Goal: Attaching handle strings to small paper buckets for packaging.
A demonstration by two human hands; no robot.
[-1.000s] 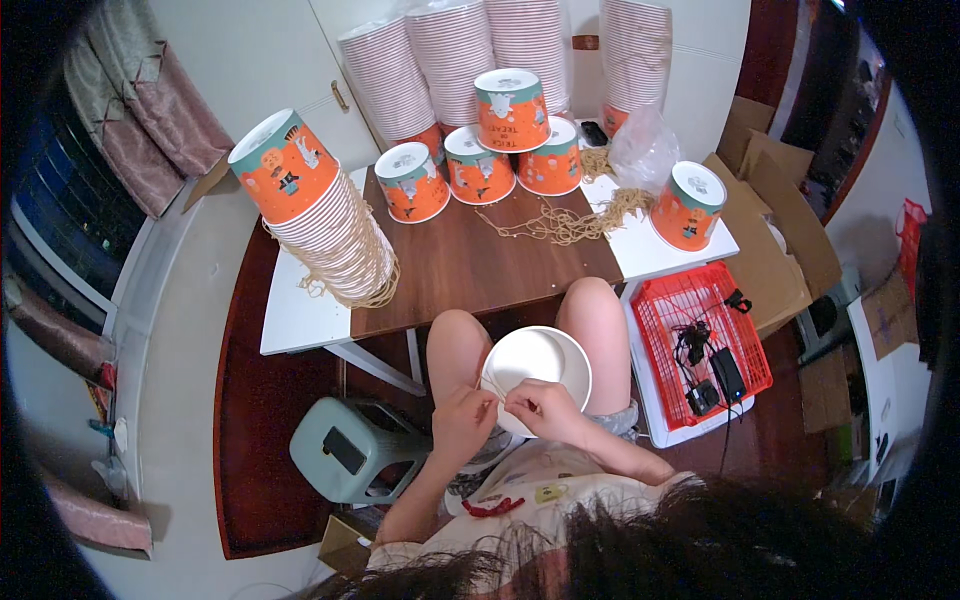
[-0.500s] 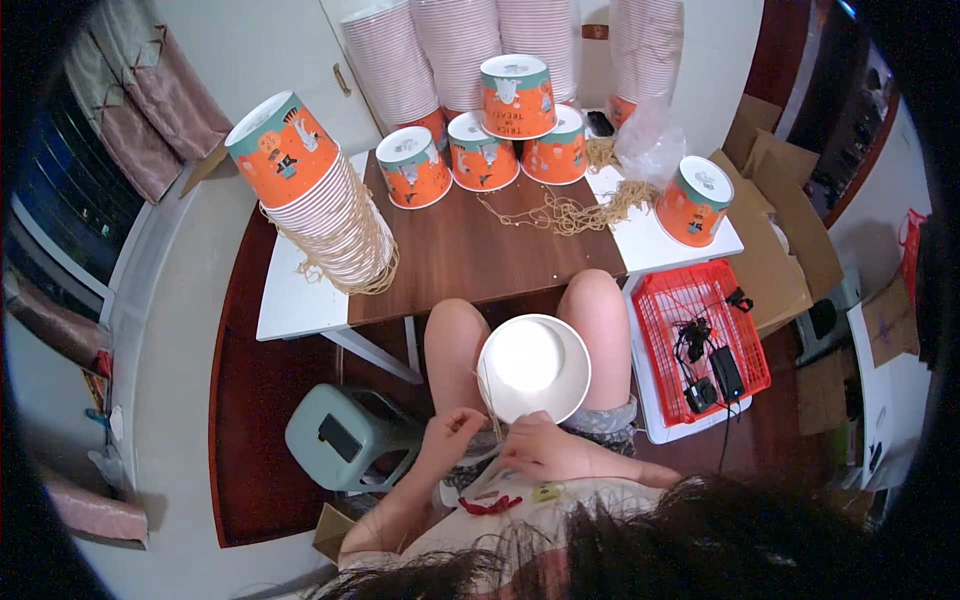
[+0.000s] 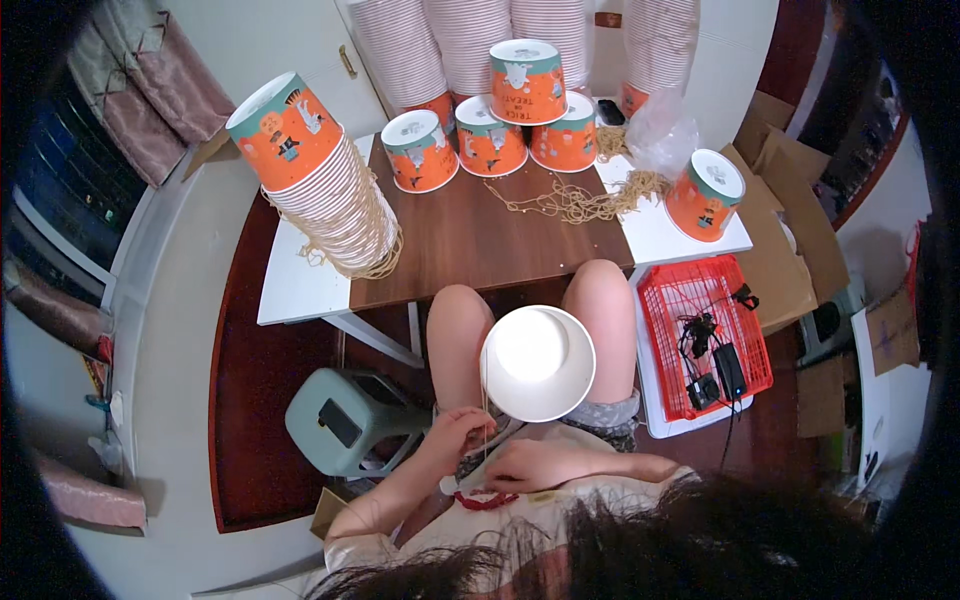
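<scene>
A paper bucket (image 3: 538,364) rests between my knees, its white inside facing up. Thin tan cord (image 3: 486,396) runs from the bucket's left side down toward my hands. My left hand (image 3: 462,434) is closed, its curled fingertips at the cord just below the rim. Lower down, close to my shirt, my right hand (image 3: 528,466) pinches the cord's lower part; its fingertips are partly hidden.
Upside-down orange buckets (image 3: 420,152) stand on the brown-and-white table (image 3: 450,240). A leaning bucket stack (image 3: 330,200) at left is draped with cords. Loose cord (image 3: 570,203) lies on the table. A red basket (image 3: 660,345) holds cables; a grey-green stool (image 3: 330,400) stands left.
My right hand has drawn back from the bucket's rim toward my body, and the cord now stretches longer and straighter. My left hand has shifted slightly right, to the cord.
</scene>
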